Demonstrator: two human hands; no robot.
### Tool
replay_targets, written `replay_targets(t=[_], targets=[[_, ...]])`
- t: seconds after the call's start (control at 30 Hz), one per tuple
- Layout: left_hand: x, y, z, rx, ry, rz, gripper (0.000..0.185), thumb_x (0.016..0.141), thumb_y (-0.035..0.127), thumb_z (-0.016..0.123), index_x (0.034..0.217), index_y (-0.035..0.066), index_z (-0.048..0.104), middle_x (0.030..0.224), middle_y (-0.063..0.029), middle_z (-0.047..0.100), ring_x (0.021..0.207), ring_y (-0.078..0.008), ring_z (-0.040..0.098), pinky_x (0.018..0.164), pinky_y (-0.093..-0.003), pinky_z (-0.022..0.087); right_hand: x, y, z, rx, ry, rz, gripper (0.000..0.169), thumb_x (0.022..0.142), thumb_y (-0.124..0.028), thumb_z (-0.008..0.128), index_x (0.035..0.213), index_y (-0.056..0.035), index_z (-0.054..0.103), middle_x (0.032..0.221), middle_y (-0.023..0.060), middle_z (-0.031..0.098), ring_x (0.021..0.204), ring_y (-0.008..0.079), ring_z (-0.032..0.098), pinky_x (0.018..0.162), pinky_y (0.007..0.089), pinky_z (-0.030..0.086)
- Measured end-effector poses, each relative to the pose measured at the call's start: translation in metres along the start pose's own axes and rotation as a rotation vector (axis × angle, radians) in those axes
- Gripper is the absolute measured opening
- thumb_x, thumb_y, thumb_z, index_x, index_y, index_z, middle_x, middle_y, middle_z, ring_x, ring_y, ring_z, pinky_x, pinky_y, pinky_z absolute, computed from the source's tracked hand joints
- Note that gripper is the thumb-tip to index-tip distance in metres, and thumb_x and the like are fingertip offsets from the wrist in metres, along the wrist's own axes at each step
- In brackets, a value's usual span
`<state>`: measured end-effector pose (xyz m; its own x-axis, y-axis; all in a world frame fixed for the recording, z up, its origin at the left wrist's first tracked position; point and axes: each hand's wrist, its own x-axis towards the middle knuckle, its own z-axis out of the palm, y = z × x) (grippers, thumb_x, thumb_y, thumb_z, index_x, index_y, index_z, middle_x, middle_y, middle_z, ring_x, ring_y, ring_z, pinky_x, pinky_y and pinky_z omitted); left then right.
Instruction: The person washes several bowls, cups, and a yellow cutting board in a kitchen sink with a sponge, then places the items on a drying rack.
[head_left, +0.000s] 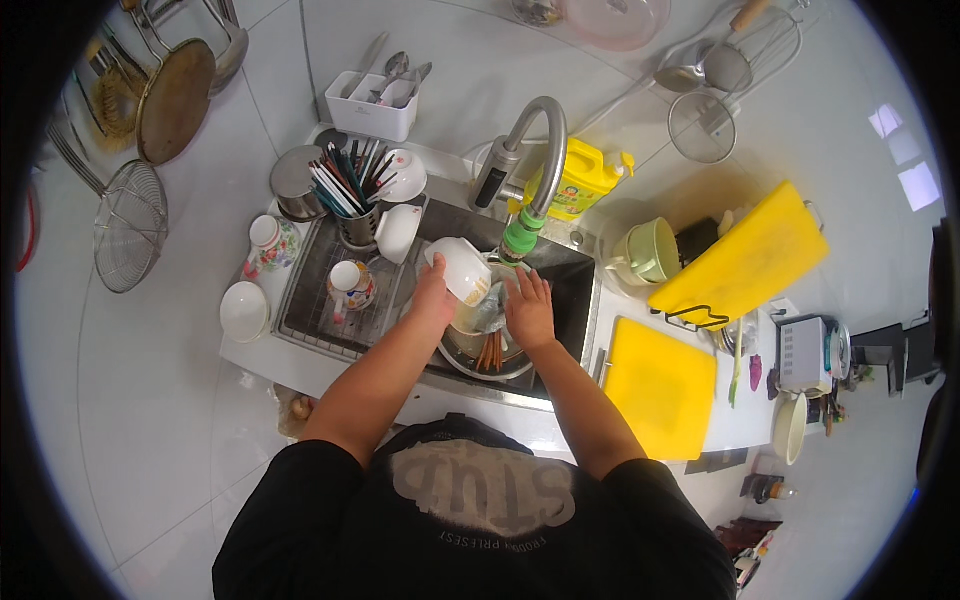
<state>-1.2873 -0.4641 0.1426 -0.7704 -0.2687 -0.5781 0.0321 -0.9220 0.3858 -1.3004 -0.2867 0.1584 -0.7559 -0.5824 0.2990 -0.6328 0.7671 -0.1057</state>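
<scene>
My left hand (435, 294) grips a white bowl (459, 270) with a small gold pattern, tilted over the sink. Beneath the green faucet nozzle (521, 236), my right hand (529, 307) has its fingers extended beside running water or a clear wet item; which of these cannot be told. Both hands are above a round metal basin (480, 369) standing in the sink, with brown chopsticks (491, 351) inside. Another white bowl (398, 232) leans by a metal holder of chopsticks (358, 229) on the left. A patterned cup or pitcher (352, 283) stands on the rack below it.
The curved metal faucet (559, 142) arches over the basin. Behind it stands a yellow detergent jug (577, 180). Yellow cutting boards (660, 386) (750, 255) and stacked green cups (652, 251) are at the right. A white bowl (244, 311) and a floral pitcher (276, 244) sit at the left edge.
</scene>
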Motion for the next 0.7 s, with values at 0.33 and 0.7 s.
replay_targets(t=[0.33, 0.7], targets=[[0.008, -0.023, -0.027, -0.074, -0.174, -0.116, 0.030, 0.095, 0.027, 0.046, 0.115, 0.005, 0.044, 0.112, -0.0078, 0.053, 0.102, -0.0207, 0.053, 0.089, -0.0352, 0.045, 0.024, -0.037, 0.004, 0.293, 0.085, -0.162, 0.057, 0.084, -0.017, 0.056, 0.135, -0.0033, 0.034, 0.135, 0.0210, 0.039, 0.128, 0.0338, 0.034, 0.107, 0.0431, 0.023], [-0.021, -0.014, -0.034, 0.075, -0.388, -0.028, 0.035, 0.092, 0.028, 0.051, 0.124, 0.015, 0.044, 0.121, -0.0027, 0.052, 0.115, -0.0180, 0.047, 0.099, -0.0383, 0.036, 0.029, -0.043, 0.023, 0.636, 0.239, 0.394, 0.045, 0.089, -0.014, 0.047, 0.130, 0.0021, 0.040, 0.126, 0.0255, 0.045, 0.121, 0.0403, 0.039, 0.102, 0.0395, 0.030]])
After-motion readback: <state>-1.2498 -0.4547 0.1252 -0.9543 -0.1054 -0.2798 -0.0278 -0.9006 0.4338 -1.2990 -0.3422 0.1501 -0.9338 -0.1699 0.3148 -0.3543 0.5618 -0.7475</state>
